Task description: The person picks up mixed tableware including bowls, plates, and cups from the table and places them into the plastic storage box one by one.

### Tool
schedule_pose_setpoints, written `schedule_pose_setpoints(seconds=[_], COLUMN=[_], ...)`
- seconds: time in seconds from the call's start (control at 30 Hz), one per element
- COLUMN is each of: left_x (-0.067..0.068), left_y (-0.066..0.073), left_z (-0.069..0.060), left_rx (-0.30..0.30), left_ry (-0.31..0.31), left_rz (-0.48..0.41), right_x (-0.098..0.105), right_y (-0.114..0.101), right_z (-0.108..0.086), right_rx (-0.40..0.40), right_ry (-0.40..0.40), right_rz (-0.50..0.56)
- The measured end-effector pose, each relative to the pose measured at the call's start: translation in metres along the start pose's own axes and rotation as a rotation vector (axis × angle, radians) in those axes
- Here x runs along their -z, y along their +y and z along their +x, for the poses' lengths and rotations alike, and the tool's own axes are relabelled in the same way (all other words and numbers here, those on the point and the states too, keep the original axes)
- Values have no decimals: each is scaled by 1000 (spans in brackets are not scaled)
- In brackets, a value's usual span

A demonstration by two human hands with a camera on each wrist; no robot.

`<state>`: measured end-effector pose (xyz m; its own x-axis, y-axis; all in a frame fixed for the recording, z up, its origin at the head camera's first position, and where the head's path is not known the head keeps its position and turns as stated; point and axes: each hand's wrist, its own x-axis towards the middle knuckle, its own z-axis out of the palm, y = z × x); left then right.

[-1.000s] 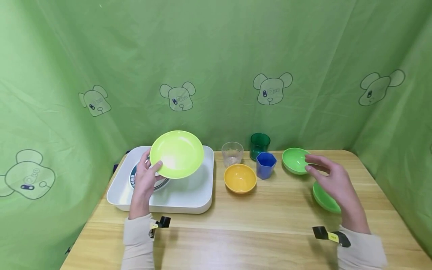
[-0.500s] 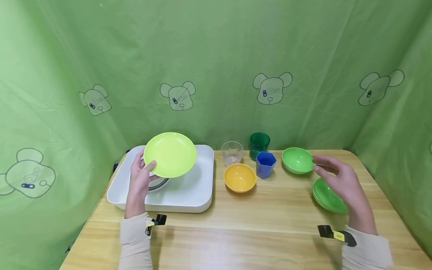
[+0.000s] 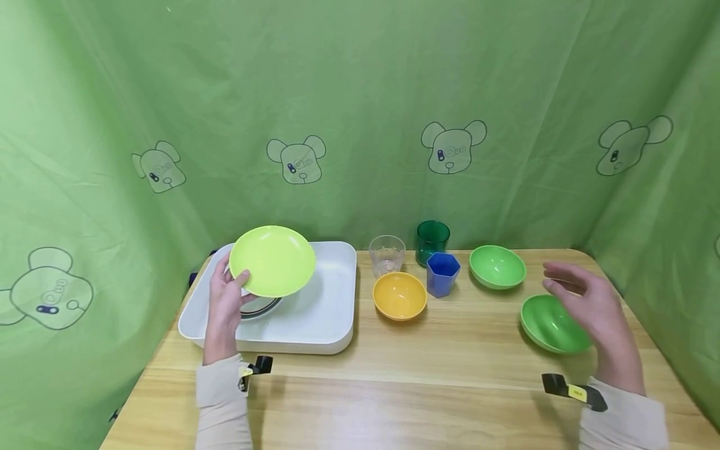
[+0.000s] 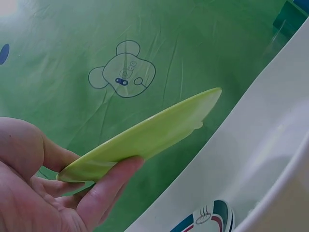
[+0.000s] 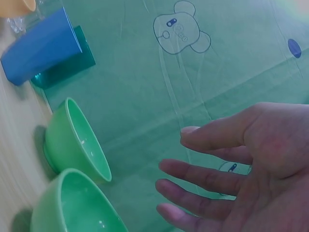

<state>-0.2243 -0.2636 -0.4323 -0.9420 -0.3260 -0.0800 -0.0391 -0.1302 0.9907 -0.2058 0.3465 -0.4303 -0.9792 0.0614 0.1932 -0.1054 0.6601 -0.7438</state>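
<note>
A yellow-green plate [image 3: 273, 259] is tilted in the air over the white basin [image 3: 323, 294]; my left hand [image 3: 225, 300] grips its left edge, thumb on top. The left wrist view shows fingers under the plate [image 4: 145, 137]. Inside the basin, a round plate with a dark rim [image 3: 260, 309] is partly hidden by that hand. My right hand [image 3: 590, 306] hovers with relaxed fingers, holding nothing, above the nearer green bowl [image 3: 554, 328]. Farther back is another green bowl [image 3: 497, 267]. Both bowls also appear left of the hand [image 5: 231, 179] in the right wrist view.
Mid-table stand an orange bowl [image 3: 400, 297], a clear cup [image 3: 387, 255], a dark green cup [image 3: 432, 241] and a blue hexagonal cup [image 3: 442, 275]. A green curtain [image 3: 360, 112] closes off the back and sides of the wooden table [image 3: 405, 381].
The left hand has carried the yellow-green plate leftward over the basin. My right hand has moved right, away from the farther green bowl, uncovering more of both bowls.
</note>
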Motion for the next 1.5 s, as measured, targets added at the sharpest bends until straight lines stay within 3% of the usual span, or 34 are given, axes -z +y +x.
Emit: schedule_pose_setpoints(seconds=[0.37, 0.93, 1.2, 1.5], left_x=[7, 22, 25, 30], left_y=[-1, -6, -10, -11], left_z=[2, 5, 7, 7], left_rx=[18, 69, 79, 95], left_ry=[29, 61, 63, 27], left_rz=[5, 9, 27, 48], right_x=[9, 20, 23, 19], right_y=[8, 22, 25, 35], right_z=[-3, -5, -6, -4], right_rx=[-9, -95, -137, -116], right_ry=[8, -47, -89, -116], right_rz=[92, -112, -134, -143])
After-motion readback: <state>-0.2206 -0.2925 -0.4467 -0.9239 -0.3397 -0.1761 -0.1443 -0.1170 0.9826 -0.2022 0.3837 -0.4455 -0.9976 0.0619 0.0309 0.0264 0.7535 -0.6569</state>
